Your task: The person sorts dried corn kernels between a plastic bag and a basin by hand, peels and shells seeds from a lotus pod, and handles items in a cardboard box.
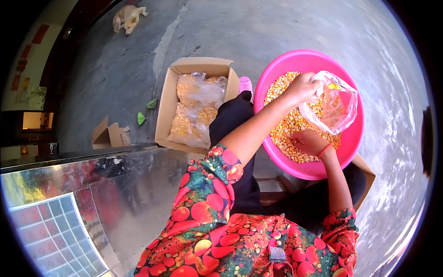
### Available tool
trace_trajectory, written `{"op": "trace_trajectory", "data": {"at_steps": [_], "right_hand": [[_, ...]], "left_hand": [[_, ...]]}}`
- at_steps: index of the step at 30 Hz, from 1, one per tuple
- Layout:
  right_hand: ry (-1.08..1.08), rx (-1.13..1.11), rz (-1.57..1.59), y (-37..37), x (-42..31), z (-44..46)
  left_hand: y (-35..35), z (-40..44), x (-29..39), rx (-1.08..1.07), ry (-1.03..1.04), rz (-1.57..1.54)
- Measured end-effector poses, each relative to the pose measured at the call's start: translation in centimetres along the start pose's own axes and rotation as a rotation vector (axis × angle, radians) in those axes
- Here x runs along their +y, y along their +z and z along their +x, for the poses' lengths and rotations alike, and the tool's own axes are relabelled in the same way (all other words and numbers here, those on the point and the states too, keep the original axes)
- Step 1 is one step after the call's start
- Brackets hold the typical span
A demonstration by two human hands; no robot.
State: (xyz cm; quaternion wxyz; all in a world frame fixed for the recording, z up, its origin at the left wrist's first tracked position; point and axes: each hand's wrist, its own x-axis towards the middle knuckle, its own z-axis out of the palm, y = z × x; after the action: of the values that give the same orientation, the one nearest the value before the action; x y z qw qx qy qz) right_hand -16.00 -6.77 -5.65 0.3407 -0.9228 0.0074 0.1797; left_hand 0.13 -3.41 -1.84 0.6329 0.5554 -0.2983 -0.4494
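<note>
Grey floor [221, 34] shows behind golden kernels [287, 131], left grip [303, 87] clutching a crinkled clear bag [336, 115], right grip [310, 142] unclear.

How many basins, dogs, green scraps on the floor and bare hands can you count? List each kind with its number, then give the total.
Pink basin: 1
Dog: 1
Green scraps: 2
Bare hands: 2, left hand and right hand
Total: 6

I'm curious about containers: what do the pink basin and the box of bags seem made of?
The basin looks like smooth plastic with a slight sheen, judging by its even pink and rounded rim. The box seems matte brown cardboard, from its folded flaps.
</note>
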Motion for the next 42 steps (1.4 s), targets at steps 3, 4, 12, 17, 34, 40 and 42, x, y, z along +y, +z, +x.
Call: {"op": "trace_trajectory", "data": {"at_steps": [3, 4, 12, 17, 34, 40, 42], "right_hand": [[-0.016, -0.027, 0.033, -0.4, -0.8, -0.3], [-0.060, -0.024, 0.034, -0.2, -1.1, -0.4], [0.008, -0.184, -0.063, 0.6, -1.8, 0.7], [0.051, -0.069, -0.218, 2.2, -0.5, 1.6], [-0.035, 0.016, -0.223, 3.8, 0.3, 7.6], [-0.045, 0.091, -0.184, 3.4, -0.3, 6.7], [-0.041, 0.096, -0.184, 3.3, -0.3, 6.2]], "left_hand": [[0.1, 0.1, -0.3, 0.004, 0.084, 0.060], [0.2, 0.0, -0.4, -0.004, 0.085, 0.031], [0.2, -0.9, 0.6, -0.014, -0.075, -0.034], [-0.7, -0.6, 0.0, -0.014, -0.102, 0.095], [-0.7, -1.4, -0.4, -0.032, -0.308, 0.174], [-1.7, -1.3, -1.8, -0.007, -0.331, 0.248], [-2.2, -0.9, -2.2, -0.075, -0.369, 0.282]]}}
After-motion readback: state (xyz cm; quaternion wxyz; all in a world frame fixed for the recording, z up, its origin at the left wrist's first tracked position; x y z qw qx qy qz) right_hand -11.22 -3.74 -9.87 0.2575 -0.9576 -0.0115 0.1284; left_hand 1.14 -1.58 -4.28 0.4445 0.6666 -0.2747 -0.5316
